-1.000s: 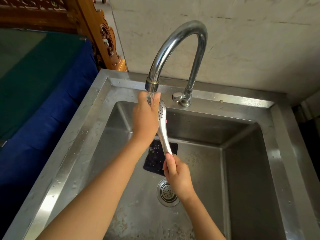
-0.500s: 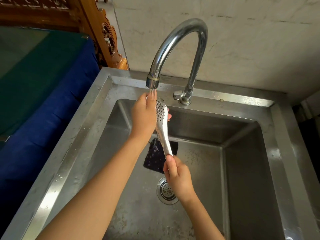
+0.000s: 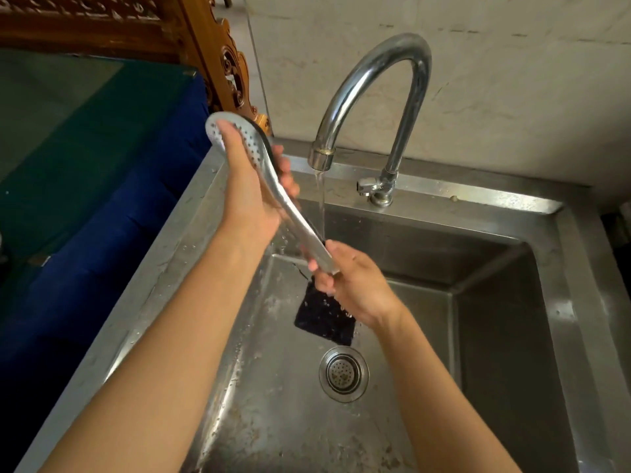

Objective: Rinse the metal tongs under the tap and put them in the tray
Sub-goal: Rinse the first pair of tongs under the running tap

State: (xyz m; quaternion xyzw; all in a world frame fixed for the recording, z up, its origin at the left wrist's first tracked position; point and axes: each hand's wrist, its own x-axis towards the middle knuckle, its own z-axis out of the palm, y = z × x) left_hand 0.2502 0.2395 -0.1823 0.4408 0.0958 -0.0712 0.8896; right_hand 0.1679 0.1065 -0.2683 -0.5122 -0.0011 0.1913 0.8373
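Note:
The metal tongs [image 3: 293, 213] have a round perforated head and a long shiny handle, and they slant from upper left to lower right over the sink's left rim. My left hand [image 3: 251, 186] wraps the head end, fingers curled behind it. My right hand [image 3: 348, 281] grips the handle end. The curved chrome tap [image 3: 370, 80] runs a thin stream of water [image 3: 321, 203] just right of the tongs. No tray is in view.
The steel sink [image 3: 495, 336] holds a dark scouring pad [image 3: 324, 319] and a round drain strainer [image 3: 344, 373]. A blue and green cloth-covered surface [image 3: 85, 165] lies to the left, with carved wooden furniture [image 3: 225, 63] behind it. A pale wall stands behind the tap.
The tongs' head has moved left and up, out from under the spout, held by both hands. The water stream now falls free beside the tongs.

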